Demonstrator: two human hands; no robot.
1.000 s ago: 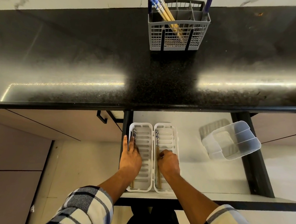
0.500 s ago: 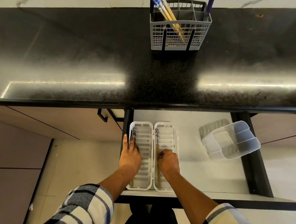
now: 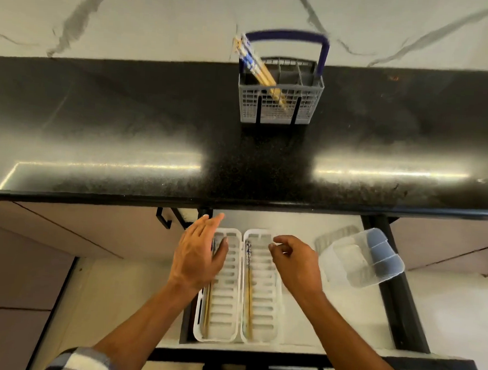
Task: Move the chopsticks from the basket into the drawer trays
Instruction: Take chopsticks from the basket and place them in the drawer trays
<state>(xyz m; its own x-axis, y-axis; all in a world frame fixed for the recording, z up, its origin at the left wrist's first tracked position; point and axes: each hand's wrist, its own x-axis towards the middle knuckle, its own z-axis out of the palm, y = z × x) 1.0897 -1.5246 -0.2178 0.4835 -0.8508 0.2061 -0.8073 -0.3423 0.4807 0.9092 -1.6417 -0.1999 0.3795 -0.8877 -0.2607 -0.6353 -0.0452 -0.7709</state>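
While the grey cutlery basket [image 3: 279, 101] stands at the back of the black countertop [image 3: 126, 126] with several chopsticks [image 3: 258, 71] leaning in its left compartment, we hold both hands empty above the open drawer [image 3: 329, 313]. Our left hand [image 3: 201, 256] is spread flat over the left white tray [image 3: 224, 298], our right hand [image 3: 295, 262] loosely curled beside the right tray [image 3: 264, 294]. One chopstick [image 3: 248, 285] lies along each tray's left edge. A clear plastic container [image 3: 364, 258] sits further right.

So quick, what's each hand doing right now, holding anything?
Left hand: open, fingers spread, holding nothing, above the left tray.
Right hand: fingers loosely curled, empty, above the right tray.
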